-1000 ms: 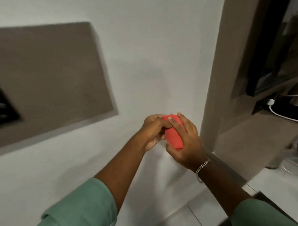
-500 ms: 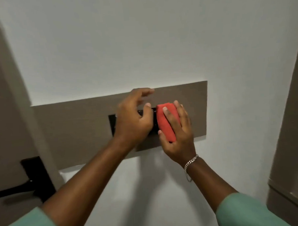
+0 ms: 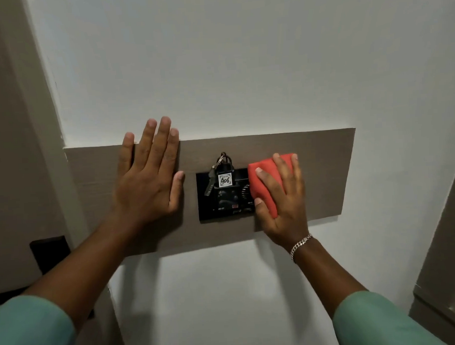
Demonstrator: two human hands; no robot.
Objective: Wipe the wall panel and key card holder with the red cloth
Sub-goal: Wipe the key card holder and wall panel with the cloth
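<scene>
A long brown wall panel (image 3: 322,168) runs across the white wall. In its middle sits a black key card holder (image 3: 223,198) with a key and a white tag reading 406 (image 3: 225,180) hanging on it. My right hand (image 3: 285,203) presses a folded red cloth (image 3: 265,186) flat against the holder's right edge and the panel beside it. My left hand (image 3: 150,181) lies flat on the panel left of the holder, fingers spread and pointing up, holding nothing.
A door frame (image 3: 38,154) stands at the left with a dark handle plate (image 3: 51,254) low down. Another brown frame edge (image 3: 448,241) rises at the right. Bare white wall (image 3: 242,67) lies above and below the panel.
Both hands rose from low in front of the wall to the panel. My left hand let go of the cloth and moved left off the holder, spreading flat. My right hand stayed on the cloth.
</scene>
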